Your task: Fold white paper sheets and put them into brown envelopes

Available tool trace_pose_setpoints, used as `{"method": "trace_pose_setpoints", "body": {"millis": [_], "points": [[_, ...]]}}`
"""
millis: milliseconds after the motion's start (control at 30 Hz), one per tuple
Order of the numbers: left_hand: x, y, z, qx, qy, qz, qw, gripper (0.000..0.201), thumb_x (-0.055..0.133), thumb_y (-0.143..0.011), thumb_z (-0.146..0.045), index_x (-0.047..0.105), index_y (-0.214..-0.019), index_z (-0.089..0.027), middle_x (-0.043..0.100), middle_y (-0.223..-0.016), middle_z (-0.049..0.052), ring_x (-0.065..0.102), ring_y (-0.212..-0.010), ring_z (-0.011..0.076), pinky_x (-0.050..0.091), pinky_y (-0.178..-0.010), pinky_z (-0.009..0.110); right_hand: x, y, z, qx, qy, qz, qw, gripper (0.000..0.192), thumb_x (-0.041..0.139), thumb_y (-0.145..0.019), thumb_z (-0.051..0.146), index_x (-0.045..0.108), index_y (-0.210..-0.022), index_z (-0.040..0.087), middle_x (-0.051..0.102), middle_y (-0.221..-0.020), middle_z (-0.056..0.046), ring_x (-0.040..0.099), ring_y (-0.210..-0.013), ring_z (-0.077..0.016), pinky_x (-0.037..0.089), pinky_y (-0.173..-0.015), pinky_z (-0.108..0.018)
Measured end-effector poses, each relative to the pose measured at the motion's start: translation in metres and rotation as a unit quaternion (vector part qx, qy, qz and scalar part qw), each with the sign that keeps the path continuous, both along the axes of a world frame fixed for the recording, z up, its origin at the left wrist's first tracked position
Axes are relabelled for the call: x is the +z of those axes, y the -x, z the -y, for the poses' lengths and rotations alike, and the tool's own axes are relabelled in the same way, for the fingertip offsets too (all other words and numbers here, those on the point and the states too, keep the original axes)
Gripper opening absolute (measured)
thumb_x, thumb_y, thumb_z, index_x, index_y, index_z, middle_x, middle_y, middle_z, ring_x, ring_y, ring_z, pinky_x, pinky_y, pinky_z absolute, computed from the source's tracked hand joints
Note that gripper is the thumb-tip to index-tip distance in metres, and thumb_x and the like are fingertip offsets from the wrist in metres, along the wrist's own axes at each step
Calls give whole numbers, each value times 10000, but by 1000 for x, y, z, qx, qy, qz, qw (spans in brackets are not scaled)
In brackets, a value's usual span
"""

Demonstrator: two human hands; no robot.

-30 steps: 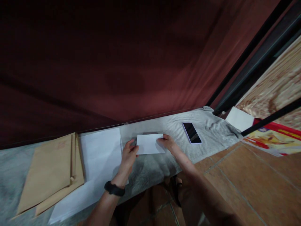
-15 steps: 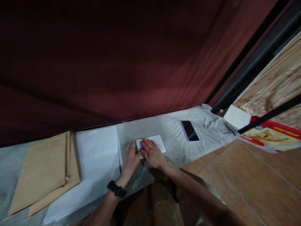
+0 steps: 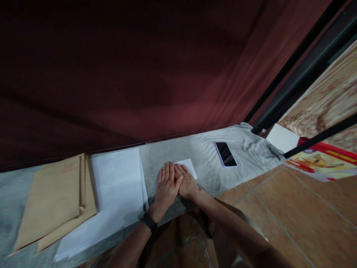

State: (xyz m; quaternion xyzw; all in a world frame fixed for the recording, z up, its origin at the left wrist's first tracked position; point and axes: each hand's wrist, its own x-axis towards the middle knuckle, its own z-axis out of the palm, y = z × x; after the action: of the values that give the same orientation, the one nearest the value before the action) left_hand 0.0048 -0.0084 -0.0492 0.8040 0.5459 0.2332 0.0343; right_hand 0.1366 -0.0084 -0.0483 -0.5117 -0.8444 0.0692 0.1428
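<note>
Partly hidden, white paper (image 3: 189, 166) lies beneath the fingers (image 3: 166, 172).

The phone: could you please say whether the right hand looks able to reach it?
Probably yes: the right hand lies on the small white paper, and only the paper's end and grey cloth show between that hand and the phone.

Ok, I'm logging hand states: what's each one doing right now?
Left hand: open, palm down, nothing visibly gripped.
Right hand: open, palm down on the small paper, touching the left.
</note>
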Motion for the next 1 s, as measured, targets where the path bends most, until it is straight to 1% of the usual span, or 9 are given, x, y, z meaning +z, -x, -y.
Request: {"method": "trace_pose_setpoints", "body": {"millis": [67, 167, 267, 433, 567, 700, 900, 1000], "points": [[-9, 2, 1, 4, -6, -13, 1000, 708, 279, -1020, -512, 331, -1547, -41, 402, -1582, 228, 329, -1505, 318, 321, -1206, 525, -1, -2, 0, -7, -5, 2, 1000, 610, 439, -1009, 257, 302, -1596, 161, 332, -1635, -98, 316, -1509, -252, 219, -1263, -442], [-14, 7, 2, 11, -16, -28, 999, 728, 275, -1015, -537, 331, -1550, -46, 401, -1586, 214, 310, -1515, 309, 296, -1224, 510, -2, -6, 0, -16, -11, 8, 1000, 576, 404, -1040, 302, 308, -1594, 179, 294, -1651, -84, 305, -1514, -249, 231, -1255, -439], [-13, 10, 2, 9, -13, -44, 999, 742, 289, -1008, -555, 350, -1542, -43, 387, -1594, 211, 302, -1517, 313, 287, -1228, 506, -2, -13, -2, -25, -16, 12, 999, 552, 384, -1059, 335, 330, -1584, 170, 305, -1646, -89, 308, -1513, -247, 241, -1248, -446], [-12, 13, 2, 12, -6, -61, 998, 781, 357, -987, -579, 342, -1543, -31, 344, -1608, 230, 285, -1521, 344, 282, -1224, 527, -3, -31, -6, -69, -27, 10, 997, 544, 400, -1065, 366, 377, -1558, 139, 356, -1620, -110, 341, -1496, -258, 240, -1242, -471], [-11, 15, 4, 21, -9, -69, 997, 753, 402, -980, -558, 370, -1537, -53, 327, -1615, 233, 290, -1514, 373, 290, -1213, 556, -2, -45, -8, -90, -31, 21, 995, 566, 404, -1067, 404, 373, -1560, 128, 349, -1621, -121, 346, -1491, -275, 234, -1239, -480], [-10, 16, 5, 28, -3, -66, 997, 744, 408, -979, -550, 382, -1531, -52, 335, -1606, 243, 307, -1505, 380, 307, -1200, 570, -1, -56, -8, -108, -24, 26, 994, 582, 407, -1065, 426, 362, -1566, 132, 345, -1624, -128, 342, -1492, -284, 236, -1235, -476], [-7, 16, 6, 27, -11, -70, 997, 745, 427, -974, -547, 412, -1510, -30, 340, -1593, 272, 339, -1486, 401, 313, -1191, 575, 4, -69, -9, -150, -18, 21, 988, 577, 451, -1050, 408, 384, -1552, 133, 405, -1595, -145, 350, -1477, -312, 245, -1215, -513], [-6, 16, 6, 30, -15, -68, 997, 740, 418, -976, -550, 412, -1513, -40, 340, -1594, 266, 344, -1483, 401, 320, -1185, 580, 15, -70, -13, -177, -6, 5, 984, 472, 456, -1035, 334, 507, -1466, 149, 531, -1496, -147, 468, -1378, -298, 336, -1160, -463]]}}
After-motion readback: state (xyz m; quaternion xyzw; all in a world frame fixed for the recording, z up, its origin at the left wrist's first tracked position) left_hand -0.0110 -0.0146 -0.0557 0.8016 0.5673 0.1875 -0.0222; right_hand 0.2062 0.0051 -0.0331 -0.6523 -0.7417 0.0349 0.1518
